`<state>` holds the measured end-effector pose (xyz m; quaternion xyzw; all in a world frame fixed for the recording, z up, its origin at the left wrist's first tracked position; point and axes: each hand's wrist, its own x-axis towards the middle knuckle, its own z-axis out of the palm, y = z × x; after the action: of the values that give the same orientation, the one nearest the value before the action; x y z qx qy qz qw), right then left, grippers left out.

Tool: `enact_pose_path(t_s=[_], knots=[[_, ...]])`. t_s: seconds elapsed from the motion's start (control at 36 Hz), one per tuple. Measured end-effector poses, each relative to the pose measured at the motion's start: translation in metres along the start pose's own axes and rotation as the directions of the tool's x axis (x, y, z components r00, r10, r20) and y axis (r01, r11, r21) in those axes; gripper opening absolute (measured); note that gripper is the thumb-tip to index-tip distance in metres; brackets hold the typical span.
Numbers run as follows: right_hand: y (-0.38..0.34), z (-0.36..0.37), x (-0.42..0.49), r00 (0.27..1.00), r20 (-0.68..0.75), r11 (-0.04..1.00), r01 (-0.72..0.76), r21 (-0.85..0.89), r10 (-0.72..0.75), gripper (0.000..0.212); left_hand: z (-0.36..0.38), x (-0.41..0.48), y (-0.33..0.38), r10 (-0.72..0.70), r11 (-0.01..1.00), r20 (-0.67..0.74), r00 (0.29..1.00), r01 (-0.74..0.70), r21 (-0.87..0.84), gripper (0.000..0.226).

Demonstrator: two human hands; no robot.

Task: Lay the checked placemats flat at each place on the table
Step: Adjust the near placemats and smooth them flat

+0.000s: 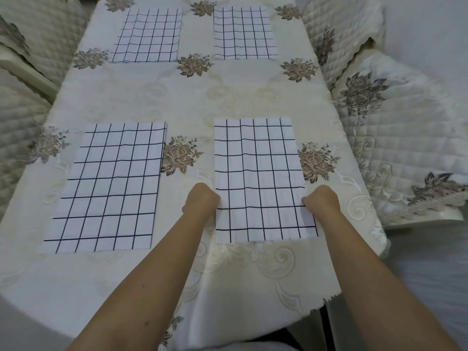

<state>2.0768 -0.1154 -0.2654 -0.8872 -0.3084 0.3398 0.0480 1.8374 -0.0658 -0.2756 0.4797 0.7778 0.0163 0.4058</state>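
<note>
Work is centring on the near-right placemat [260,178], which is lying lengthwise towards the near right corner of the surface [228,97], with its short edge close to the near edge. Both hands are acting on it. The left hand [201,201] is curling against its left long edge and the right hand [321,200] against its right long edge. Each seems to be pinching the cloth between thumb and fingers, though the fingertips are mostly hiding under the knuckles.

Faint lengthwise ripples are showing in this mat, so the step in hand is likely the smoothing and squaring of the last one. Three others are lying flat already: the near-left placemat [109,188] by the near left corner, and the far-left placemat [148,36] and far-right placemat [244,32] along the far edge.

The next move is probably calling for a gentle outward pull to take out the ripples and a small turn to line the mat up with its neighbour. A clean release would follow, so the light cloth is not dragging along with the fingers.
</note>
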Motion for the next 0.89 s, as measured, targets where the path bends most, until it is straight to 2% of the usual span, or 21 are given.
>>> enact_pose_path(t_s=[0.11, 0.28, 0.42, 0.47, 0.53, 0.56, 0.58, 0.61, 0.67, 0.72, 0.78, 0.83, 0.89], knots=[[0.001, -0.001, -0.001, 1.000, 0.005, 0.999, 0.005, -0.034, -0.005, 0.033, 0.000, 0.002, -0.002, 0.029, 0.997, -0.004, 1.000, -0.029, 0.072, 0.036], [0.004, 0.000, 0.000, 0.999, 0.008, 0.998, 0.035, -0.051, -0.035, 0.032, 0.000, 0.002, -0.004, 0.021, 0.993, -0.002, 1.000, -0.021, 0.115, 0.036], [0.005, -0.001, 0.000, 0.999, 0.007, 0.999, 0.033, -0.033, -0.033, 0.031, -0.001, 0.000, -0.003, 0.039, 0.988, 0.013, 0.999, -0.041, 0.148, 0.021], [0.004, -0.001, -0.002, 0.999, 0.016, 0.999, 0.031, -0.032, -0.030, 0.030, -0.001, -0.004, -0.004, 0.041, 0.987, 0.009, 0.999, -0.042, 0.156, 0.024], [-0.001, -0.001, -0.009, 0.999, 0.014, 0.997, 0.041, -0.071, -0.040, 0.020, -0.002, -0.011, -0.001, 0.051, 0.981, -0.055, 0.997, -0.040, 0.192, 0.016], [-0.004, -0.001, -0.013, 0.998, -0.018, 0.991, 0.056, -0.118, -0.059, 0.017, 0.000, -0.014, 0.000, 0.081, 0.971, -0.127, 0.989, -0.049, 0.236, 0.020], [-0.006, 0.001, -0.015, 0.992, -0.075, 0.981, 0.085, -0.172, -0.100, 0.028, 0.002, -0.016, 0.000, 0.138, 0.954, -0.201, 0.970, -0.075, 0.291, 0.026], [-0.009, 0.003, -0.017, 0.976, -0.136, 0.964, 0.138, -0.229, -0.172, 0.038, 0.006, -0.017, 0.000, 0.229, 0.931, -0.272, 0.935, -0.128, 0.343, 0.028], [-0.015, 0.014, -0.022, 0.890, -0.248, 0.907, 0.310, -0.285, -0.382, 0.040, 0.016, -0.019, -0.001, 0.453, 0.864, -0.348, 0.821, -0.307, 0.400, 0.027], [-0.024, 0.029, -0.029, 0.765, -0.298, 0.815, 0.482, -0.323, -0.571, 0.030, 0.027, -0.020, -0.001, 0.601, 0.775, -0.301, 0.740, -0.447, 0.447, 0.031], [-0.032, 0.050, -0.036, 0.644, -0.299, 0.707, 0.599, -0.376, -0.704, 0.020, 0.037, -0.026, 0.001, 0.647, 0.705, -0.154, 0.746, -0.510, 0.493, 0.038], [-0.038, 0.070, -0.047, 0.584, -0.232, 0.626, 0.685, -0.373, -0.778, 0.017, 0.048, -0.028, -0.001, 0.654, 0.647, -0.004, 0.756, -0.557, 0.520, 0.046], [-0.038, 0.090, -0.053, 0.565, -0.131, 0.571, 0.741, -0.355, -0.815, 0.029, 0.056, -0.027, -0.009, 0.629, 0.617, 0.116, 0.769, -0.584, 0.527, 0.060]])
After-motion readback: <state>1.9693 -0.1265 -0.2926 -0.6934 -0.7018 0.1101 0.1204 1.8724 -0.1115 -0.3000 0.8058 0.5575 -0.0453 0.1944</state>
